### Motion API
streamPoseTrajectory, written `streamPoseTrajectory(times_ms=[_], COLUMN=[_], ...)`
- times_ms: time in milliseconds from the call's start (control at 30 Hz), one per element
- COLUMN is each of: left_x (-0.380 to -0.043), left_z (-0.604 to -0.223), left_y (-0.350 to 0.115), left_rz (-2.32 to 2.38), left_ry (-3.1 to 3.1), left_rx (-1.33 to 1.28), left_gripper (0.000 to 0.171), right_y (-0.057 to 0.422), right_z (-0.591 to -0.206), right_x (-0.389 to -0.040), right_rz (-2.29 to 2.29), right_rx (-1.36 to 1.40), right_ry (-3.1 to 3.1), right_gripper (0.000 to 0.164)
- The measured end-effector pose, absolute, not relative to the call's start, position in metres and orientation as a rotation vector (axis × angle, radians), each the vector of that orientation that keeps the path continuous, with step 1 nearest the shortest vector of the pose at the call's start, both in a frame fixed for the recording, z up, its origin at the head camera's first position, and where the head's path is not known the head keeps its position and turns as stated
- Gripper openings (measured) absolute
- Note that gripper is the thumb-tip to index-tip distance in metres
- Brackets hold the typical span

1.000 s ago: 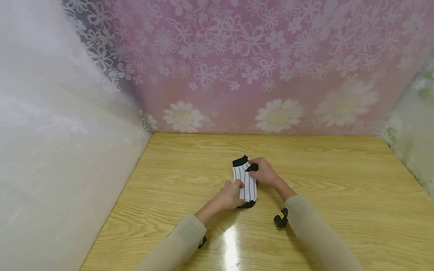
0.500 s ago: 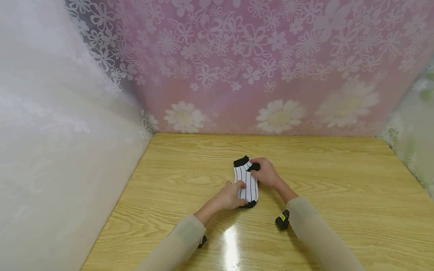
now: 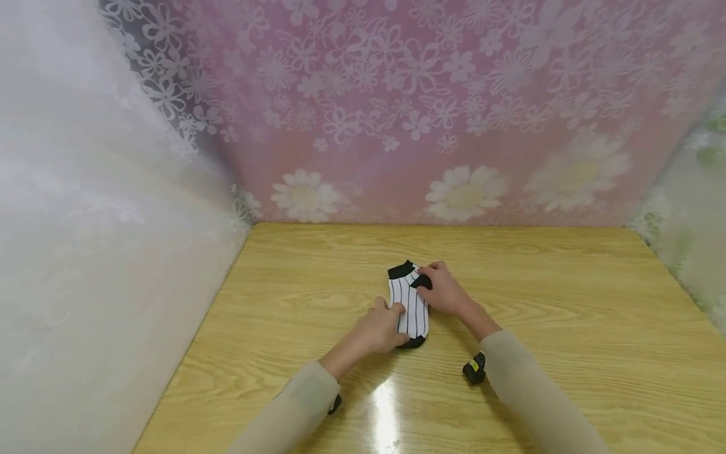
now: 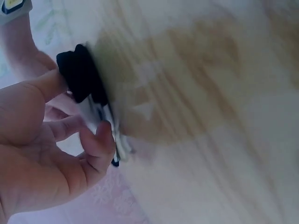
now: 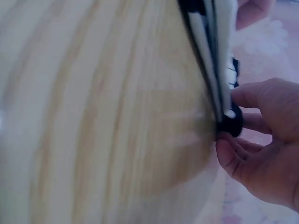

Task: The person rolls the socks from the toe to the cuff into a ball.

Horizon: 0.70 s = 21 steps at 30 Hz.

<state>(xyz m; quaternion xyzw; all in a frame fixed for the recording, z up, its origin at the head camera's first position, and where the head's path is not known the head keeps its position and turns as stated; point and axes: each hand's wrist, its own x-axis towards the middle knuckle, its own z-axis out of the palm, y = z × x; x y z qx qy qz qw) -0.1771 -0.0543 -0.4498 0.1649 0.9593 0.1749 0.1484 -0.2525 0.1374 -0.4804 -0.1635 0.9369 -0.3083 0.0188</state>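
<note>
A white ankle sock pair (image 3: 411, 306) with thin dark stripes lies flat on the table, black cuff pointing away, black toe nearest me and black heel at the right. Several fabric layers show along the edge in the right wrist view. My left hand (image 3: 379, 328) holds the left edge and toe end, its thumb at the black toe (image 4: 81, 72) in the left wrist view. Over at the heel, my right hand (image 3: 447, 291) pinches the black fabric (image 5: 231, 123) between thumb and fingers. Parts of the socks are covered by both hands.
The wooden table (image 3: 306, 271) extends around the socks. A pink floral backdrop (image 3: 374, 157) rises behind it, and a pale sheet (image 3: 113, 284) stands along the left side. A black wrist device (image 3: 474, 369) hangs by the right sleeve.
Both hands keep their places on the socks, which lie almost as before. Only slight shifts of the whole view and small finger movements show.
</note>
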Motion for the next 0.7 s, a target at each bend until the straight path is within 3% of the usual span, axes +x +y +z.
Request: streamPoseTrajectory(times_ms=[167, 367, 500, 700], left_x=[-0.177, -0.175, -0.175, -0.174], left_z=[-0.444, -0.439, -0.440, -0.444], left_y=[-0.069, -0.081, -0.085, -0.086], left_rz=[0.605, 0.452, 0.300, 0.183], left_ry=[2.826, 2.806, 2.753, 2.702], left_rx=[0.604, 1.075, 1.328, 1.448], left_gripper=[0.040, 0.019, 0.019, 0.011], right_y=[0.144, 0.145, 0.146, 0.145], right_z=[-0.467, -0.451, -0.448, -0.455], right_x=[-0.236, -0.201, -0.181, -0.168], right_rz=[-0.997, -1.048, -0.980, -0.766], right_rx=[-0.556, -0.939, -1.233, -1.522], right_ry=[2.966, 2.913, 2.829, 2.777], right_gripper=[0.034, 0.010, 0.012, 0.013])
